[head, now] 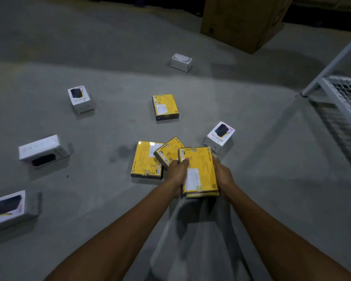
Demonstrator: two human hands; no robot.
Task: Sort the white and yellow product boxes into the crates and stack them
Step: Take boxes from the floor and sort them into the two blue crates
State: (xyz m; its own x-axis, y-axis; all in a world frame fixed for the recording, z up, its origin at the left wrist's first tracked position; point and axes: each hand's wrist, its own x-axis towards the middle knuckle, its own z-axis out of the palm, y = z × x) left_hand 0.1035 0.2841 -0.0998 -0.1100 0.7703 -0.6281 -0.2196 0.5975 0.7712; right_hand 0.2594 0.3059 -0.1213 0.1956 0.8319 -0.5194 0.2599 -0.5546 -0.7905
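Yellow stack [199,171] is gripped by my left hand [177,169] and right hand [221,173], each curled round one side. It is glossy, with a white label on top. The wire crate [344,94] is well right of the stack; I cannot tell its contents. Two yellow boxes [147,161] overlap just left of the stack, and white boxes [220,135] lie scattered beyond.

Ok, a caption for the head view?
Left hand and right hand grip stacked yellow boxes; white boxes lie scattered on the floor.
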